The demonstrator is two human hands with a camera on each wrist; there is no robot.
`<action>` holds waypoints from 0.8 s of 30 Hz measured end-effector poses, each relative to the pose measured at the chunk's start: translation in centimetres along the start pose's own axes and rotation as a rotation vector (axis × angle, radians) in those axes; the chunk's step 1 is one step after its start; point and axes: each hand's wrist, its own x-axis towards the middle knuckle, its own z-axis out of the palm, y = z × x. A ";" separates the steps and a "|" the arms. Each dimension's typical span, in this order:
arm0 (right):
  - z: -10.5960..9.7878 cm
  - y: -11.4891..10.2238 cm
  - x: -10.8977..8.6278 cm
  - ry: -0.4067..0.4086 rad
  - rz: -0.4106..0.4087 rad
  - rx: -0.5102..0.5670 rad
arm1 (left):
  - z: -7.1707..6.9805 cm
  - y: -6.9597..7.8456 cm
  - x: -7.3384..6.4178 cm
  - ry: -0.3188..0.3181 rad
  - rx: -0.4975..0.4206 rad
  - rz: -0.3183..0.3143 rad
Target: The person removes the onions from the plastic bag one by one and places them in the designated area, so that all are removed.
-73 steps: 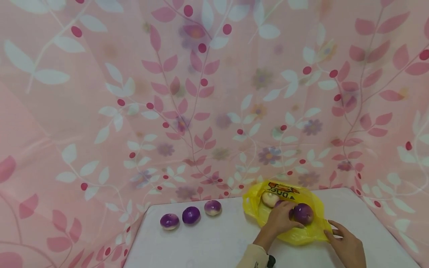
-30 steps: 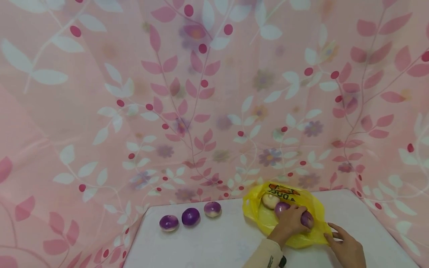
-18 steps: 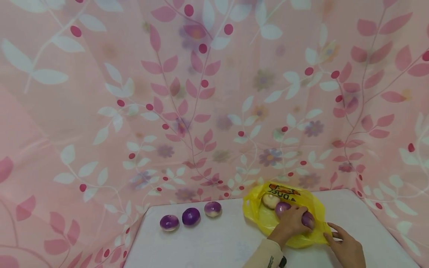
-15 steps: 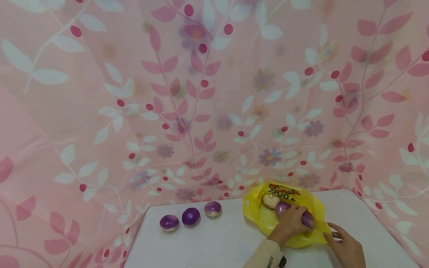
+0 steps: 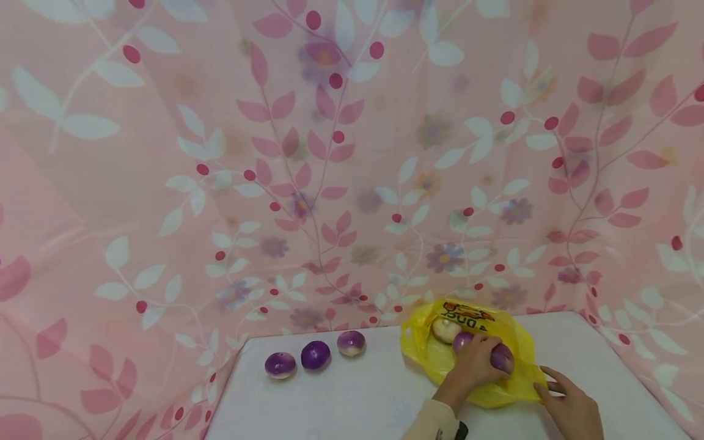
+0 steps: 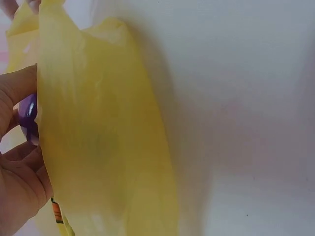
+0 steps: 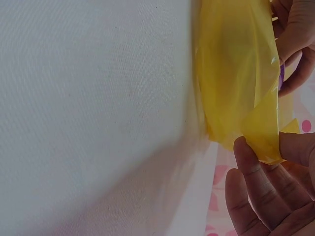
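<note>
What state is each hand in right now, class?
Left hand: holding a purple vegetable at the mouth of the yellow bag.
Right hand: pinching the edge of the yellow bag.

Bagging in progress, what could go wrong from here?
1. The right hand pinches only the edge of the yellow bag; thin film might slip and the mouth sag.
2. The left hand grips a purple vegetable by the open mouth; released there, it might roll out.
3. The three round vegetables outside the bag could roll if bumped.
</note>
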 end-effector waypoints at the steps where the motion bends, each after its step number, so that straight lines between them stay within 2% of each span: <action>1: 0.0 0.0 0.1 -0.007 0.009 -0.001 | -0.1 -0.1 -0.1 0.015 -0.002 0.005; 5: 0.0 -0.1 0.2 -0.018 0.034 0.000 | -0.3 -0.4 -0.5 0.058 -0.006 0.025; 10: 0.2 -0.1 0.3 -0.016 0.045 -0.001 | -0.7 -0.4 -1.0 0.084 0.000 0.035; 19: 0.1 0.0 -0.1 0.014 -0.008 -0.008 | -1.8 -0.5 -2.1 0.148 -0.013 0.029; 24: 0.1 -0.1 -0.1 0.021 0.003 0.004 | -2.6 -0.9 -2.7 0.189 -0.052 0.013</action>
